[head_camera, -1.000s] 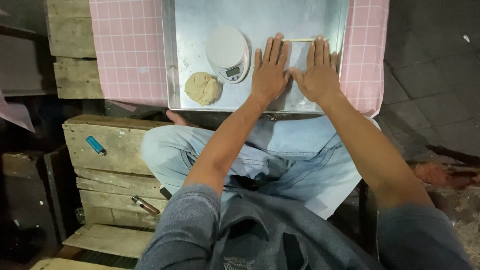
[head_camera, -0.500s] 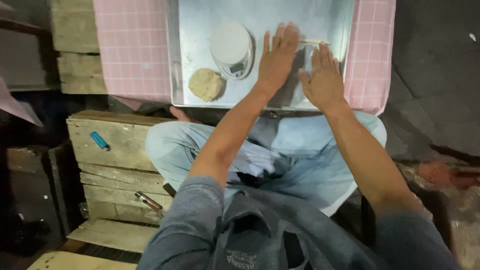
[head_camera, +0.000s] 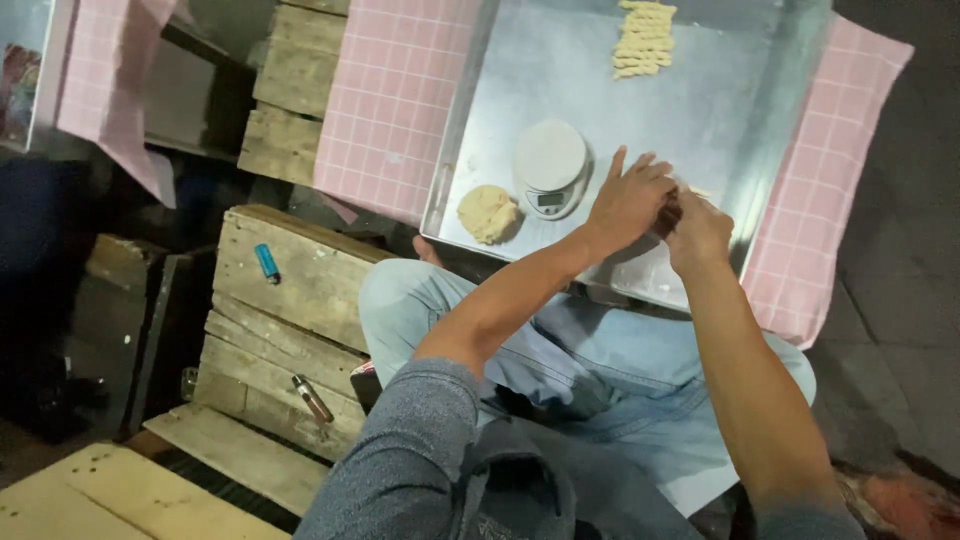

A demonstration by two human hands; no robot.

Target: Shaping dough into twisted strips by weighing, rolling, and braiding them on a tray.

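A small pale piece of dough [head_camera: 700, 192], mostly hidden, is pinched between the left hand [head_camera: 628, 200] and the right hand [head_camera: 697, 233], which are brought together over the near right part of a metal tray [head_camera: 740, 130]; its shape cannot be told. In the tray, a round lump of dough [head_camera: 487, 212] lies just beside a white kitchen scale [head_camera: 551, 168], and twisted dough strips [head_camera: 644, 38] are stacked at the far edge. The tray rests on a pink checked cloth [head_camera: 385, 100].

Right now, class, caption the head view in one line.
Both hands meet over a metal tray beside a kitchen scale, dough ball and twisted dough pieces.
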